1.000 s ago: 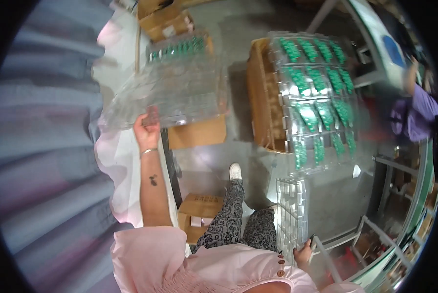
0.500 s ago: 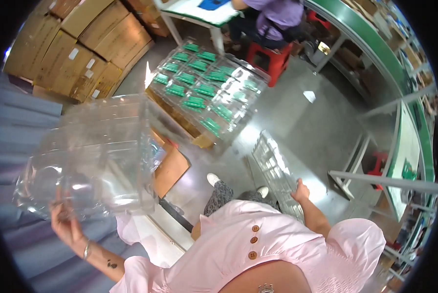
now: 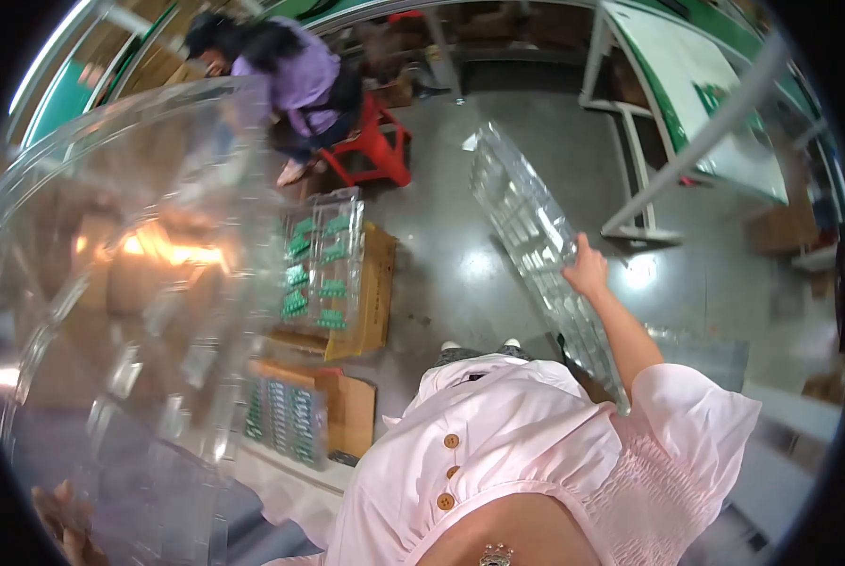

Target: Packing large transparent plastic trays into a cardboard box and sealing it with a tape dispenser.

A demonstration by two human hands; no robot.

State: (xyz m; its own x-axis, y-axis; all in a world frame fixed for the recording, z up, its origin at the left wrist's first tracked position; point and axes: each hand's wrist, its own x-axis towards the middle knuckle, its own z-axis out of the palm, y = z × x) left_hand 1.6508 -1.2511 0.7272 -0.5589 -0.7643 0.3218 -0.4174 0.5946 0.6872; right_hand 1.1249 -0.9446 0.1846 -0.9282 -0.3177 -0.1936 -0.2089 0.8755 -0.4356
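Note:
A large clear plastic tray (image 3: 158,321), with moulded compartments, fills the left side, tilted up on edge. My left hand (image 3: 64,524) grips its lower left part and shows partly through the plastic, somewhat blurred. On the other side, my right hand (image 3: 588,267) is closed on the edge of a second clear plastic tray (image 3: 526,217), or a thin stack of them; I cannot tell which. It hangs slanted beside my body, its near end by my skirt and sleeve.
Clear trays of green parts (image 3: 319,264) rest on a cardboard box (image 3: 375,283) at left centre. Nearer stands an open carton (image 3: 352,415) with another filled tray (image 3: 290,415). A person in purple (image 3: 295,71) sits on a red stool (image 3: 375,146). A white-topped workbench (image 3: 696,94) stands far right.
My view has turned to the right. The left tray is raised and looms nearer, hiding part of the seated person and boxes. My right hand still holds its tray, now higher in view.

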